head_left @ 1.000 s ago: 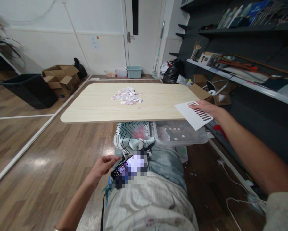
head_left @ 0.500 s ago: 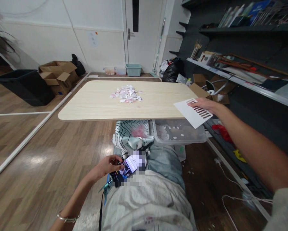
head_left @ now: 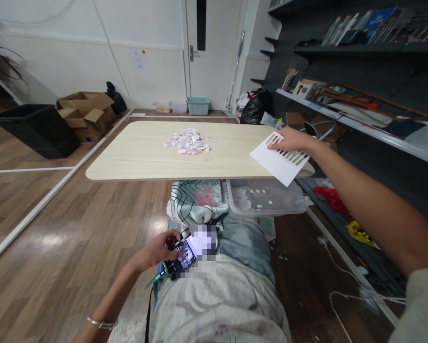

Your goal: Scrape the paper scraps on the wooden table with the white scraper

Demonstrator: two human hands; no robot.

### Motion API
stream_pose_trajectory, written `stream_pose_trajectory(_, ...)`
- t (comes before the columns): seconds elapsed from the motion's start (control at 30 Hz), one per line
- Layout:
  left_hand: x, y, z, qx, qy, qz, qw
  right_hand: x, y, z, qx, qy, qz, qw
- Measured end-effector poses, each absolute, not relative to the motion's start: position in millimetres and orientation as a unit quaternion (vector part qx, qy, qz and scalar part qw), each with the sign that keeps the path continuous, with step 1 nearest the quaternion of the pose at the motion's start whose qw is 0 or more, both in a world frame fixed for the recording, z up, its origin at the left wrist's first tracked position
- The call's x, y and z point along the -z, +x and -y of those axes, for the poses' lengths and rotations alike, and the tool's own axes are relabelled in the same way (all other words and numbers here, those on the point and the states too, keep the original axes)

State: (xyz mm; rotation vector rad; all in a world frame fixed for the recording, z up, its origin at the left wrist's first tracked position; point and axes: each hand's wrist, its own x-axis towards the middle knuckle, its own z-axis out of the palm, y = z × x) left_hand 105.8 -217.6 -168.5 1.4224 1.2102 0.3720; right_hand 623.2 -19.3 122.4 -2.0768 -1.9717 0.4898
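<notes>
My right hand (head_left: pixel 291 140) is stretched out over the right end of the pale wooden table (head_left: pixel 135 157) and holds a white card with a row of slots (head_left: pixel 276 164) by its upper edge. The card hangs over the table's near right corner. My left hand (head_left: pixel 156 250) is down at my lap, its fingers curled round a phone (head_left: pixel 180 259) with a lit screen. A heap of small white and pink paper scraps (head_left: pixel 188 141) lies in the middle of the table, well left of the card.
A clear plastic bin (head_left: pixel 271 200) with paper bits sits under the table beside a patterned cloth (head_left: pixel 195 200). Dark shelves (head_left: pixel 360 119) with clutter line the right wall. Cardboard boxes (head_left: pixel 85 114) and a black bin (head_left: pixel 31 128) stand at the left. Cables lie on the floor at right.
My right hand has carried the slotted card up and leftward, from beside the table's corner to over it. My left hand has closed further round the phone.
</notes>
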Motion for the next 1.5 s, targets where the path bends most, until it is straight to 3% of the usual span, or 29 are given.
stream_pose_trajectory(0.3,177,121,218,-0.179,0.589,-0.539,0.574,-129,591,3,-0.033,-0.654,0.753,0.062)
stream_pose_trajectory(0.53,174,140,220,-0.201,0.605,-0.598,0.486,-130,569,4,-0.053,-0.528,0.846,0.049)
stream_pose_trajectory(0.87,162,139,225,-0.202,0.602,-0.564,0.527,-135,509,7,-0.090,-0.379,0.916,0.095)
stream_pose_trajectory(1.33,180,139,228,-0.226,0.587,-0.563,0.536,-143,473,17,-0.085,-0.329,0.941,-0.009)
stream_pose_trajectory(1.5,178,138,228,-0.228,0.587,-0.561,0.538,-145,467,19,-0.067,-0.357,0.932,0.000)
